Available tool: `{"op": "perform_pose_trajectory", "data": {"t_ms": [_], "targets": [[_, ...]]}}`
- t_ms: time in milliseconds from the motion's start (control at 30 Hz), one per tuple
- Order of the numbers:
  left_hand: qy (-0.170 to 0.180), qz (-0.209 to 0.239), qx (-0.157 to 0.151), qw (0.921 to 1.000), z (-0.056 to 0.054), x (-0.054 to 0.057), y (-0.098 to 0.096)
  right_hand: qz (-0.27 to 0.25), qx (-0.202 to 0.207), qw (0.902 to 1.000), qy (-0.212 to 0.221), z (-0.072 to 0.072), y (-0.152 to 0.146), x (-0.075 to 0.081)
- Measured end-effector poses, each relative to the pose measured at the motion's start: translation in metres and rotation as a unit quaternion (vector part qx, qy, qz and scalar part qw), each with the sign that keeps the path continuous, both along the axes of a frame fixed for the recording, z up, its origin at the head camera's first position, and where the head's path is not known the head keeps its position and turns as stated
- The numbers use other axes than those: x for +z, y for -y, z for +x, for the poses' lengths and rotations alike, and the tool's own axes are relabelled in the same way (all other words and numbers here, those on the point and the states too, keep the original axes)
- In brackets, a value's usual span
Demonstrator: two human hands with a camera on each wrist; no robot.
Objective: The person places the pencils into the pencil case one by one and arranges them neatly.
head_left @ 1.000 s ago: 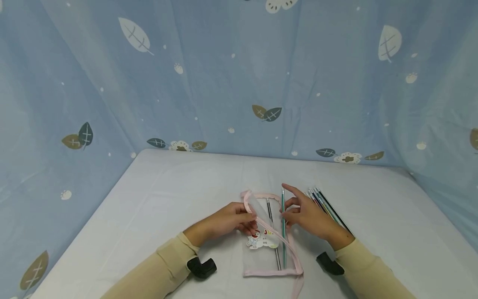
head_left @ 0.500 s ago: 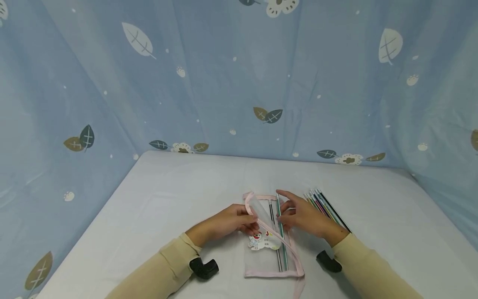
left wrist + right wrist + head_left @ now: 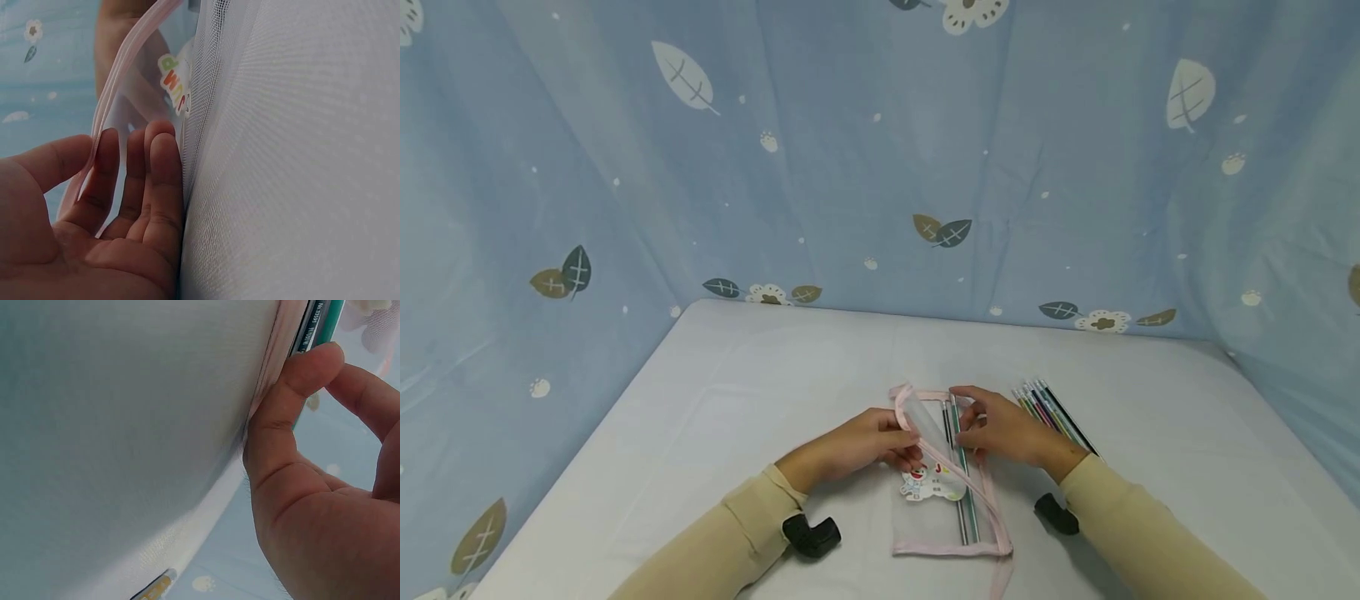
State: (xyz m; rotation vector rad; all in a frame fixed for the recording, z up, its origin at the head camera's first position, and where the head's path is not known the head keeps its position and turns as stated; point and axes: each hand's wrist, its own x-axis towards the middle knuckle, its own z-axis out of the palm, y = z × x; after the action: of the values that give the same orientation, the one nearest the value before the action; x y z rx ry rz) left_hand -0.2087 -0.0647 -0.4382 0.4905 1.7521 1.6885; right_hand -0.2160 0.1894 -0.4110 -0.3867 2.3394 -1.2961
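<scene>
My left hand [image 3: 880, 437] is pinching the pink edge [image 3: 116, 69] of a mesh pouch [image 3: 917, 527]. My right hand [image 3: 1006, 427] is gripping a green pencil [image 3: 331, 320] inside.

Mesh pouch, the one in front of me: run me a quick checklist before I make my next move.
1. Mesh pouch held open: ok, the left hand pinches its pink trim and lifts the front.
2. Green pencil gripped: ok, the right hand holds it near its upper end.
3. Green pencil's lower end inside: ok, it shows through the mesh beside the dark pencil.
4. Green pencil's upper end inside the far edge: cannot tell, a fingertip covers it.
5. Right hand free for another pencil: not ok, its fingers are on the green one.
6. Loose pencils bunched: ok, right of the pouch.
</scene>
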Motion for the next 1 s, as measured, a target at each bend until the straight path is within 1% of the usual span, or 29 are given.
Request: {"op": "perform_pose_trajectory", "data": {"t_ms": [167, 300, 467, 633, 867, 1000], "targets": [[0.001, -0.001, -0.002, 1.0000, 0.001, 0.002, 0.000, 0.020, 0.010, 0.9996, -0.015, -0.002, 0.002, 0.000], [0.000, -0.003, -0.005, 1.0000, 0.001, 0.001, 0.000, 0.024, 0.018, 0.9995, -0.010, -0.003, 0.004, 0.000], [0.001, 0.000, 0.001, 1.0000, 0.001, -0.001, 0.000, 0.042, 0.021, 0.9987, -0.020, -0.003, 0.007, 0.002], [-0.003, -0.007, 0.003, 1.0000, 0.002, 0.001, 0.000, 0.054, 0.028, 0.9977, -0.032, -0.003, 0.009, 0.002], [-0.003, -0.005, 0.004, 1.0000, 0.002, 0.004, -0.001, 0.064, 0.025, 0.9969, -0.039, -0.002, 0.010, 0.002], [-0.003, -0.006, 0.000, 1.0000, 0.003, 0.004, 0.000, 0.064, 0.017, 0.9974, -0.031, -0.001, 0.010, 0.002]]}}
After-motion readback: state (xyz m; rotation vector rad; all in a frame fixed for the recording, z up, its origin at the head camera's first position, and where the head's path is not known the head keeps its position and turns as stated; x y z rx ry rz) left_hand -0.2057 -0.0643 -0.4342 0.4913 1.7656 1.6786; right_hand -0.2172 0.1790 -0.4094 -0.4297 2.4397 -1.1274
